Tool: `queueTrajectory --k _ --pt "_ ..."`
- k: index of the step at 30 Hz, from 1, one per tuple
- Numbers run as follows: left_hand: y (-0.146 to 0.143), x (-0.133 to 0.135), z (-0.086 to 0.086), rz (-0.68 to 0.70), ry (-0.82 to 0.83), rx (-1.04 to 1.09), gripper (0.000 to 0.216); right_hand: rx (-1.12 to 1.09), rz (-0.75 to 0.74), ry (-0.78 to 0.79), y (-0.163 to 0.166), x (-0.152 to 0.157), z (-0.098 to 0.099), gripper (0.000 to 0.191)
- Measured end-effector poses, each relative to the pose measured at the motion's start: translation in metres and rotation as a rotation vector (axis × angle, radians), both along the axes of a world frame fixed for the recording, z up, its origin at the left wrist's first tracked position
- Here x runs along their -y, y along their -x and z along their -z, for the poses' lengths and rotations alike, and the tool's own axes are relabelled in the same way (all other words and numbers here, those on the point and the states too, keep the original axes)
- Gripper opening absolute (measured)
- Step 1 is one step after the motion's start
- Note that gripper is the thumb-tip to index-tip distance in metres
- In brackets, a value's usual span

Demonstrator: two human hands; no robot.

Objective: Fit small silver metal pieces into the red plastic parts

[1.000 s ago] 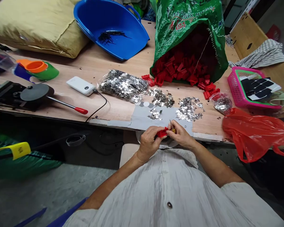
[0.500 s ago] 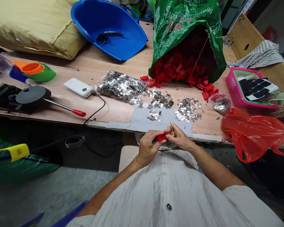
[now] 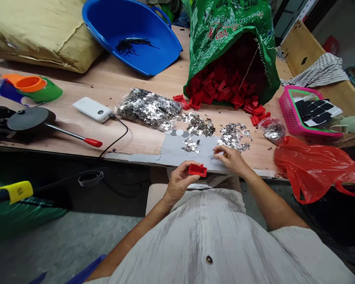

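My left hand (image 3: 180, 181) is closed on a small red plastic piece (image 3: 197, 170) at the table's near edge. My right hand (image 3: 229, 157) has reached onto the grey sheet (image 3: 177, 152), fingers pinched beside a heap of small silver metal bits (image 3: 233, 138). What it holds is too small to make out. More silver bits lie loose (image 3: 198, 125) and in a clear bag (image 3: 149, 107). A green sack (image 3: 233, 43) spills several red plastic pieces (image 3: 221, 88) onto the table.
A blue basin (image 3: 130, 35), white power bank (image 3: 91, 109) with cable, black tool with red-tipped handle (image 3: 26, 120), pink basket (image 3: 309, 114), red plastic bag (image 3: 316, 167), small bag of silver bits (image 3: 272, 129), stacked coloured funnels (image 3: 29, 87) and tan sack (image 3: 38, 31) lie around.
My right hand left the red piece and moved forward onto the grey sheet by the silver bits. My left hand still holds the red piece, turned slightly.
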State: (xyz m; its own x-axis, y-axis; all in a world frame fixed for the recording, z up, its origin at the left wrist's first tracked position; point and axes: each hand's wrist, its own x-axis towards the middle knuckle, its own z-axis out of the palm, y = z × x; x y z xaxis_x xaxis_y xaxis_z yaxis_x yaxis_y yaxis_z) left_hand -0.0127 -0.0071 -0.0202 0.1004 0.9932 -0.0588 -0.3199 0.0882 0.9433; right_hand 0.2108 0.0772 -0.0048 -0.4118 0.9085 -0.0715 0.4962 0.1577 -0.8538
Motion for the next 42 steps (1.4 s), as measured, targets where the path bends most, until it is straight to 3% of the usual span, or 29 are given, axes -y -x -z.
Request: queueTrajectory --k 2,4,12,16,20,24,28,36,42 --pt "-0.001 0.0 0.001 -0.027 0.061 0.065 0.036 0.238 0.108 -0.239 -0.008 -0.022 0.002 0.013" --pt "0.0 0.0 0.001 -0.056 0.091 0.076 0.041 0.39 0.12 -0.342 -0.013 -0.038 0.005 0.014" --pt "0.002 -0.001 0.001 -0.095 0.136 0.071 0.047 0.559 0.038 -0.329 -0.006 -0.056 0.008 0.007" --pt "0.001 -0.003 -0.002 -0.103 0.164 0.091 0.049 0.495 0.062 -0.284 -0.008 -0.058 0.004 0.006" --pt "-0.002 -0.008 -0.008 -0.108 0.188 0.163 0.055 0.245 0.101 -0.173 -0.006 -0.043 -0.01 0.007" --pt "-0.006 -0.012 -0.014 -0.103 0.178 0.201 0.056 0.013 -0.067 -0.114 0.008 -0.013 -0.028 0.009" --pt "-0.008 -0.013 -0.019 -0.074 0.166 0.197 0.057 -0.027 -0.168 -0.168 0.024 0.012 -0.039 0.008" --pt "-0.011 -0.012 -0.028 -0.06 0.137 0.211 0.057 -0.119 -0.316 -0.361 0.03 0.019 -0.036 0.015" --pt "-0.008 -0.012 -0.024 -0.015 0.087 0.101 0.052 -0.158 -0.323 -0.257 0.026 0.019 -0.029 0.01"
